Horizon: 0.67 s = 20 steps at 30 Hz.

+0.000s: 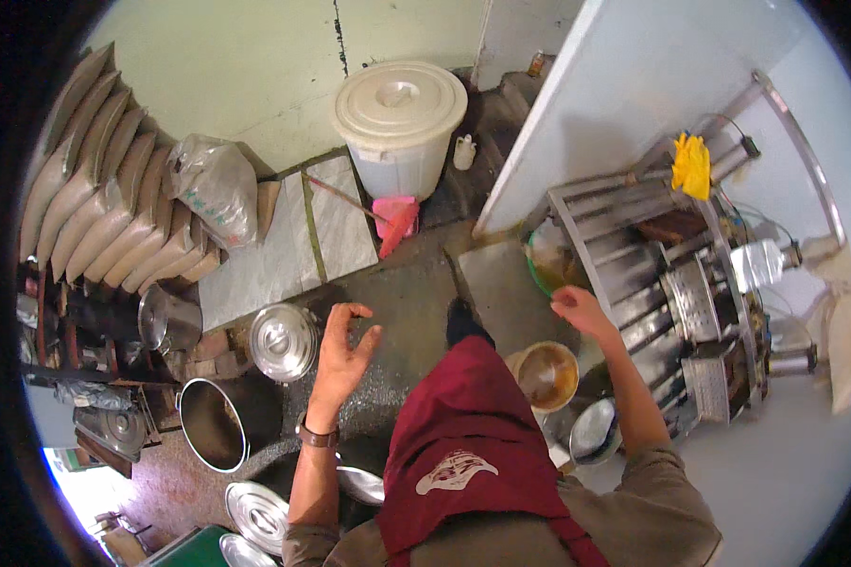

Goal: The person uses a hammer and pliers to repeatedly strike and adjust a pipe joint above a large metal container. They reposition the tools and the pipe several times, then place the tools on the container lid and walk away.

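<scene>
My left hand (345,352) is empty, its thumb and fingers apart and bent. It hangs over the wet floor, just right of a round steel lid (285,342), without touching it. My right hand (584,311) is held out to the right with loosely bent fingers, and nothing shows in it. Close to that hand are a green-rimmed basin (550,260), partly hidden by a metal rack, and a round pan with brownish contents (546,376). Between my arms hangs a maroon apron (473,416), and one dark shoe (465,323) shows ahead of it.
Stacked sacks (113,189) and a plastic bag (216,189) line the left wall. A lidded white bin (397,142) stands ahead, a pink dustpan (395,215) before it. Large pots (219,425) sit at lower left. The metal rack (624,255) bears yellow gloves (691,166).
</scene>
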{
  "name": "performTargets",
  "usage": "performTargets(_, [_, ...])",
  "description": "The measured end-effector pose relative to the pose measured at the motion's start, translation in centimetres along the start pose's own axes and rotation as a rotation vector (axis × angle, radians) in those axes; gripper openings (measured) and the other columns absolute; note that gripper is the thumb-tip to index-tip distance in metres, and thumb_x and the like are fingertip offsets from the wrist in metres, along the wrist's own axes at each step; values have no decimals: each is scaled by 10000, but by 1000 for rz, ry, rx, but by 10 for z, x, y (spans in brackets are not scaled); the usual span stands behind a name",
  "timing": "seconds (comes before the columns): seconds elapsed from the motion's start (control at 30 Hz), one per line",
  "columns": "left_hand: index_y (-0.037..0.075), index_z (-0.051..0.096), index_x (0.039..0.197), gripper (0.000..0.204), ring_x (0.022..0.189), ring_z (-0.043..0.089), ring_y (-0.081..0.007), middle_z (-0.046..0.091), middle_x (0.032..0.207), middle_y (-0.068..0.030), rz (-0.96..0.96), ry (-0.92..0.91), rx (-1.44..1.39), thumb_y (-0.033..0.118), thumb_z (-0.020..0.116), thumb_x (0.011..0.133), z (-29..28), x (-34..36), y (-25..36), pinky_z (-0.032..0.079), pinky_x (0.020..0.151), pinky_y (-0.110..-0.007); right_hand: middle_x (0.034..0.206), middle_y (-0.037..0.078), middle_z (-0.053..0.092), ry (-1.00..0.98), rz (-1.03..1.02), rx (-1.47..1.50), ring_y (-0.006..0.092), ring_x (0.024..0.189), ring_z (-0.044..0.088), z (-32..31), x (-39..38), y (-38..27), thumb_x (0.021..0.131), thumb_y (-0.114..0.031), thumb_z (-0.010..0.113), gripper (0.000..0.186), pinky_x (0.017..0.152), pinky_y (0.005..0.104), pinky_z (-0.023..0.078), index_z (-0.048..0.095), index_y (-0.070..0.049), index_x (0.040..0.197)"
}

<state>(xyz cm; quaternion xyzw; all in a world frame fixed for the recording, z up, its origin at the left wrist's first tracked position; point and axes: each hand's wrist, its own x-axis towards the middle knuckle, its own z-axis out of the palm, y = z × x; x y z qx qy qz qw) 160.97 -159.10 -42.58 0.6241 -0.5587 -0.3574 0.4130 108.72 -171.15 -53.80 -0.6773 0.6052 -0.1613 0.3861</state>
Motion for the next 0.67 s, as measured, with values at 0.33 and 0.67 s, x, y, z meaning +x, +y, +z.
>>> performTargets(0.33, [44,635,1223,252,1033,611,-155,662,1150,-51,-395,115,-128,112,706,991,0,140,53,502,922,-324,1226,202,767,-301,-124,-660,396,1178,723,-26,454,-248,942,-292,705,359,952,498,592,775,-54,1202])
performTargets(0.67, [4,668,1257,337,1007,713,-238,744,1137,-140,-735,485,-131,186,734,981,18,182,13,573,900,-390,1102,217,781,-375,-463,-619,374,993,751,-107,708,-237,1017,-411,632,423,859,503,583,785,-50,1178])
